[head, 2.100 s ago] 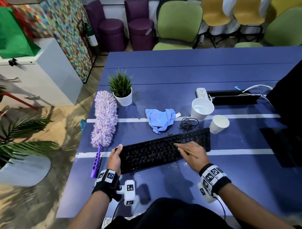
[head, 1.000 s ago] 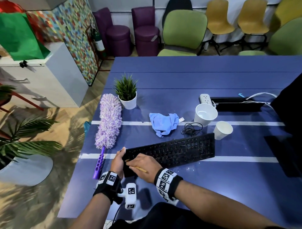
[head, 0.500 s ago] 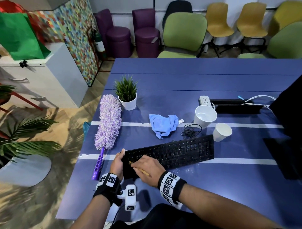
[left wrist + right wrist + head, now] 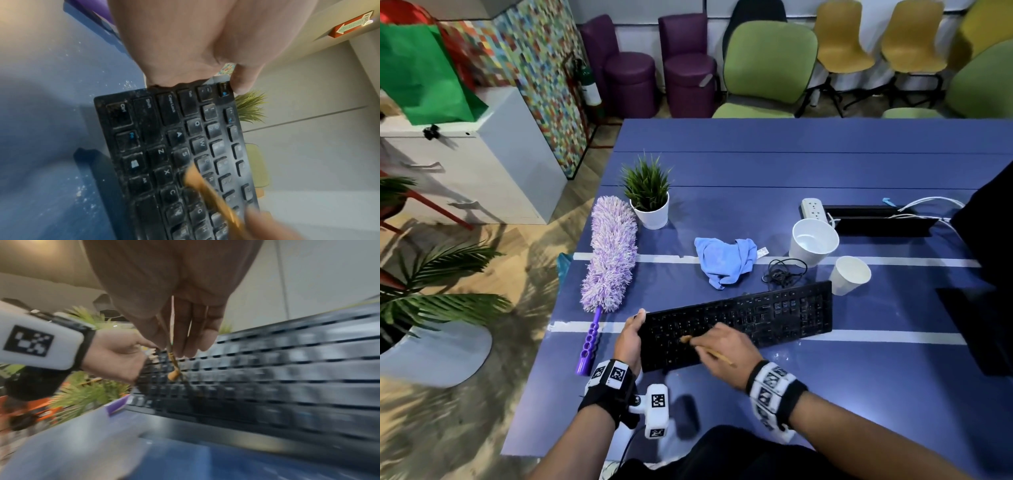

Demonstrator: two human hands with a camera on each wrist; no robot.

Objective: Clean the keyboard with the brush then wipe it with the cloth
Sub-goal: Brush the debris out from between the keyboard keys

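Right hand (image 4: 724,353): pinching the brush (image 4: 686,339), now slightly further right along the keyboard (image 4: 756,317).
Left hand (image 4: 630,341): still gripping keyboard's left end.

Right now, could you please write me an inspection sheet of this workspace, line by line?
Surface: blue table with white stripes; pale dust specks near the keyboard's left end.
Job's things: black keyboard lies flat, keys dusty; thin wooden brush tip on the left keys; blue cloth crumpled behind the keyboard, untouched.
Clutter: purple duster, potted plant, two white cups.
Grippers: left hand grips the keyboard's left end; right hand pinches the brush.
Cables: black cord coiled behind the keyboard; power strip with white leads.
Surroundings: chairs, purple stools, white cabinet, floor plant.
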